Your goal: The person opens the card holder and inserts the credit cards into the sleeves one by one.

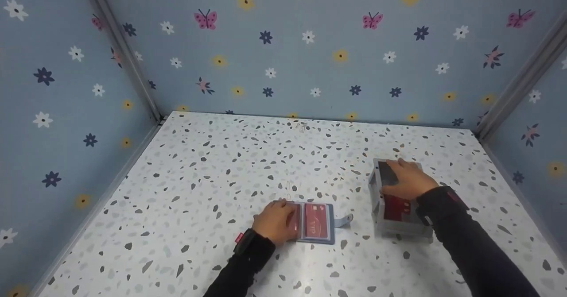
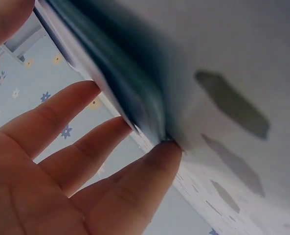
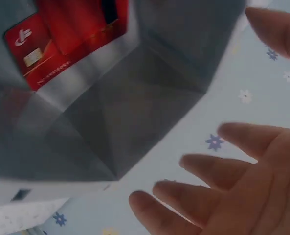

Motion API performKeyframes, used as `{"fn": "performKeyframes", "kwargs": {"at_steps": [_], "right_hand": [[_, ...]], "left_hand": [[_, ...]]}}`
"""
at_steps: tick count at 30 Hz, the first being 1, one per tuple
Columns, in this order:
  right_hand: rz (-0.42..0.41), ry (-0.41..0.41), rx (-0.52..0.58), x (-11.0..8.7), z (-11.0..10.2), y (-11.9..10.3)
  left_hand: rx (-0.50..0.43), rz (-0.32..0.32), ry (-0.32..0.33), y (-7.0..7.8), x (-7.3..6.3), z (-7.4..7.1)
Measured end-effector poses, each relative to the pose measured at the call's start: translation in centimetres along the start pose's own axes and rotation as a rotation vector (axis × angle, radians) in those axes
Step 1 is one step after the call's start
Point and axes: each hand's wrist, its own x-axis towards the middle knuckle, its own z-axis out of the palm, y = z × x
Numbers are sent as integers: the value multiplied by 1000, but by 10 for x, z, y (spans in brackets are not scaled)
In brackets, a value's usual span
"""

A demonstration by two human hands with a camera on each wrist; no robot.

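A blue-edged card holder [image 1: 325,242] lies spread on the table, a red card [image 1: 316,221] in its right-hand clear sleeve. My left hand [image 1: 275,221] grips its left part, thumb on one side and fingertips at the edges; the left wrist view shows the holder's layered side [image 2: 130,83] against the fingertips. To the right stands a pale open-topped box [image 1: 401,231] with red cards [image 1: 394,207] inside, also visible as a red card [image 3: 37,54] in the right wrist view. Over the box's opening my right hand [image 1: 409,181] hovers with spread fingers, holding nothing visible.
The holder's snap strap [image 1: 344,220] sticks out to the right, toward the box. Behind the speckled table [image 1: 266,155] rises a flowered wall panel [image 1: 288,58], with further panels at left and right joined by metal posts [image 1: 128,49].
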Motion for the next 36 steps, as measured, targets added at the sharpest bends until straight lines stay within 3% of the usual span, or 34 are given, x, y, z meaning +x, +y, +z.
{"fn": "performKeyframes", "kwargs": {"at_steps": [5, 15, 22, 29, 36], "right_hand": [[16, -75, -8, 8, -5, -6], [27, 10, -138, 15, 0, -9], [98, -94, -213, 19, 18, -10], [17, -97, -280, 18, 35, -6], [-42, -76, -210, 33, 50, 11]], "left_hand": [[-5, 2, 0, -1, 0, 0], [-13, 3, 6, -1, 0, -1], [-12, -11, -13, -1, -1, 0], [-17, -16, -15, -1, -1, 0], [-10, 3, 2, -2, -1, 0]]}}
